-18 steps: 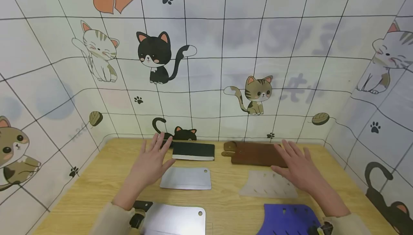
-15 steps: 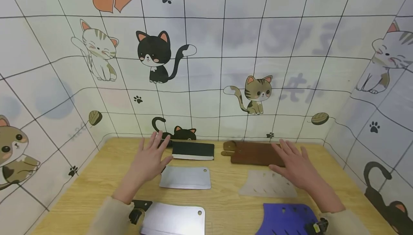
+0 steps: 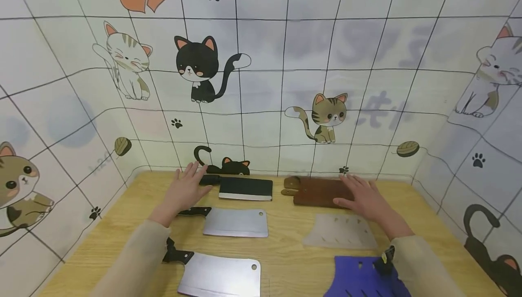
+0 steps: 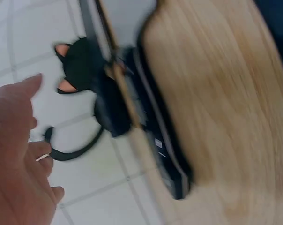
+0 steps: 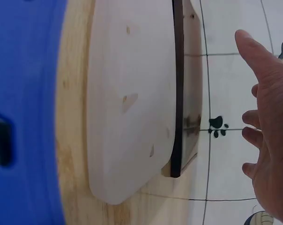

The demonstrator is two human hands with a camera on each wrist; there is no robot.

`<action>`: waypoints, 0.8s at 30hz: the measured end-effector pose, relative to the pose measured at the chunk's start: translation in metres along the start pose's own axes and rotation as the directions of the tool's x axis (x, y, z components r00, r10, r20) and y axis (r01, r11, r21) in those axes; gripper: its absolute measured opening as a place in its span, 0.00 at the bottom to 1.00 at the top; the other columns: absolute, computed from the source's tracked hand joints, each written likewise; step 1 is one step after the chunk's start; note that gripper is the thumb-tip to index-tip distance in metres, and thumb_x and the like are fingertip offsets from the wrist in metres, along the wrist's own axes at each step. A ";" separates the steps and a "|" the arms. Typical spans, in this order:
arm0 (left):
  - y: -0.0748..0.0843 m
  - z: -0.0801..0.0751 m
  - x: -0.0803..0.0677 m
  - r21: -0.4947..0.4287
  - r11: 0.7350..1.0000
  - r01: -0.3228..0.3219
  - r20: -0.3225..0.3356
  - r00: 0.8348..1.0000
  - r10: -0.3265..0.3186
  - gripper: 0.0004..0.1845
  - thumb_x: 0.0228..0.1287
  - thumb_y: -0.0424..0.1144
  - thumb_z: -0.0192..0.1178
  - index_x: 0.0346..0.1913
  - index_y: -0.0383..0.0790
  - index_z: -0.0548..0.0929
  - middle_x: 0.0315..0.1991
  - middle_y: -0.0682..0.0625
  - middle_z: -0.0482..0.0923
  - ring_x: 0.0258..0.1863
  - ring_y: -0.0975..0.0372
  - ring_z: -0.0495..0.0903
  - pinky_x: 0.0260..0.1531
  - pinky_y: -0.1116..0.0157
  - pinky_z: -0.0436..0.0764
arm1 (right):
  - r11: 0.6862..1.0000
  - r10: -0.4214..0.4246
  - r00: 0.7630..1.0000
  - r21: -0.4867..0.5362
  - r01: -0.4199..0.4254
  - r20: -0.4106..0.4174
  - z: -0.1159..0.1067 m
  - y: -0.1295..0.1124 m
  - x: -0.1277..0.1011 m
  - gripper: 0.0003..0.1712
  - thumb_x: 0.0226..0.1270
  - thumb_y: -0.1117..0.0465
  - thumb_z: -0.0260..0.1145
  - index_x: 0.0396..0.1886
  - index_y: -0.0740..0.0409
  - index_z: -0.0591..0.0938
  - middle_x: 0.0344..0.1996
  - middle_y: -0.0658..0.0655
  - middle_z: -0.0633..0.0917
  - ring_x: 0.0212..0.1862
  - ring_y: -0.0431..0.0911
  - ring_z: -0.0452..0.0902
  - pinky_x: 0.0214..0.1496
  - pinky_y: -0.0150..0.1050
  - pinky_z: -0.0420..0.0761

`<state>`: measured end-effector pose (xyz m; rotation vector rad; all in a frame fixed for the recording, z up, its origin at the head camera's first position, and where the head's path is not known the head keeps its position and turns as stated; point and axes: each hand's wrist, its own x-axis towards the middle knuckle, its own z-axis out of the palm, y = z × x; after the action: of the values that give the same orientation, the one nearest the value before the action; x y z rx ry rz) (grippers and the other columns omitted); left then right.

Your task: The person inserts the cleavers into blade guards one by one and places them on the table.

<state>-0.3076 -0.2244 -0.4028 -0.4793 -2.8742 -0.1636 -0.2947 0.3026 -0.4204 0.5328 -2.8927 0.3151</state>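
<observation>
My left hand (image 3: 183,192), fingers spread, hovers beside the black handle of a dark-bladed cleaver (image 3: 245,188) at the back left. In front of that lie a smaller silver cleaver (image 3: 235,222) and a larger silver cleaver (image 3: 220,275), both with black handles. On the right, my right hand (image 3: 363,197) is held with straight fingers over the right end of a brown leather sheath (image 3: 318,192). Nearer lie a translucent white sheath (image 3: 340,232) and a blue sheath (image 3: 359,276), partly hidden by my wrist camera. Both wrist views show the hands holding nothing.
Everything lies on a wood-grain table (image 3: 281,251). A white wall covering (image 3: 261,84) with cartoon cats and black grid lines closes off the back and both sides. Cameras are strapped to both wrists.
Both hands have moved a little farther back, the right one also slightly left. The smaller silver cleaver's handle, covered before by my left hand, now shows. The cleavers and sheaths stay in place.
</observation>
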 end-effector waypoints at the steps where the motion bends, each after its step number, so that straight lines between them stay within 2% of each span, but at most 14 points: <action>1: -0.005 0.002 0.003 -0.013 1.000 0.010 -0.003 1.000 -0.010 0.39 0.76 0.54 0.57 0.78 0.33 0.61 0.76 0.27 0.56 0.76 0.37 0.54 0.69 0.33 0.51 | 1.000 0.001 1.000 0.017 -0.001 0.007 0.003 0.004 0.003 0.52 0.69 0.34 0.65 0.76 0.68 0.65 0.71 0.77 0.66 0.71 0.74 0.58 0.68 0.74 0.53; 5: -0.020 0.009 0.013 -0.089 0.996 0.028 0.000 1.000 -0.028 0.42 0.75 0.55 0.59 0.79 0.31 0.59 0.75 0.25 0.55 0.75 0.34 0.54 0.68 0.34 0.56 | 0.997 0.009 0.999 0.081 -0.013 0.050 0.012 0.015 0.012 0.55 0.65 0.33 0.68 0.75 0.71 0.66 0.70 0.79 0.65 0.70 0.76 0.59 0.66 0.73 0.60; 9: -0.025 0.017 0.020 -0.228 0.973 0.039 0.025 0.999 -0.034 0.43 0.74 0.55 0.61 0.79 0.31 0.58 0.76 0.26 0.52 0.72 0.31 0.58 0.65 0.34 0.62 | 0.987 0.012 0.996 0.159 -0.026 0.088 0.020 0.025 0.019 0.60 0.61 0.32 0.71 0.76 0.73 0.63 0.71 0.79 0.64 0.70 0.75 0.58 0.66 0.71 0.63; 12: -0.026 0.027 0.025 -0.338 0.940 0.049 0.027 0.999 -0.043 0.44 0.72 0.53 0.63 0.79 0.31 0.58 0.77 0.27 0.51 0.71 0.30 0.59 0.64 0.34 0.63 | 0.975 0.012 0.995 0.220 -0.034 0.097 0.024 0.030 0.022 0.62 0.59 0.34 0.74 0.76 0.73 0.61 0.72 0.78 0.65 0.71 0.75 0.58 0.66 0.70 0.63; 17: -0.041 0.043 0.028 -0.447 0.893 0.063 0.023 0.998 -0.059 0.44 0.71 0.52 0.65 0.78 0.30 0.58 0.76 0.26 0.53 0.73 0.31 0.55 0.66 0.33 0.59 | 0.939 0.024 0.992 0.339 -0.065 0.124 0.031 0.025 0.028 0.64 0.57 0.40 0.78 0.78 0.73 0.56 0.73 0.78 0.61 0.72 0.76 0.56 0.65 0.70 0.64; 19: -0.046 0.047 0.031 -0.480 0.873 0.087 0.037 0.996 -0.079 0.44 0.71 0.52 0.65 0.78 0.29 0.59 0.76 0.26 0.54 0.73 0.32 0.54 0.68 0.34 0.58 | 0.925 0.023 0.991 0.373 -0.072 0.133 0.033 0.024 0.031 0.66 0.57 0.41 0.79 0.79 0.72 0.54 0.74 0.78 0.59 0.72 0.75 0.54 0.65 0.71 0.64; 22: -0.048 0.050 0.038 -0.528 0.840 0.122 0.063 0.992 -0.105 0.46 0.70 0.53 0.66 0.78 0.28 0.58 0.75 0.25 0.54 0.73 0.31 0.53 0.69 0.35 0.57 | 0.924 0.036 0.990 0.374 -0.084 0.134 0.035 0.026 0.034 0.67 0.56 0.40 0.80 0.80 0.70 0.54 0.75 0.77 0.59 0.73 0.75 0.54 0.66 0.70 0.64; 24: -0.047 0.051 0.044 -0.558 0.815 0.153 0.088 0.988 -0.126 0.48 0.68 0.54 0.67 0.79 0.30 0.57 0.76 0.26 0.53 0.74 0.32 0.53 0.69 0.37 0.57 | 0.934 0.050 0.991 0.344 -0.090 0.125 0.034 0.028 0.034 0.67 0.53 0.40 0.81 0.80 0.69 0.56 0.74 0.77 0.60 0.73 0.75 0.53 0.65 0.71 0.64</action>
<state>-0.3738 -0.2478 -0.4457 -0.3632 -2.8664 -1.0659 -0.3415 0.3088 -0.4508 0.5148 -2.9838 0.8489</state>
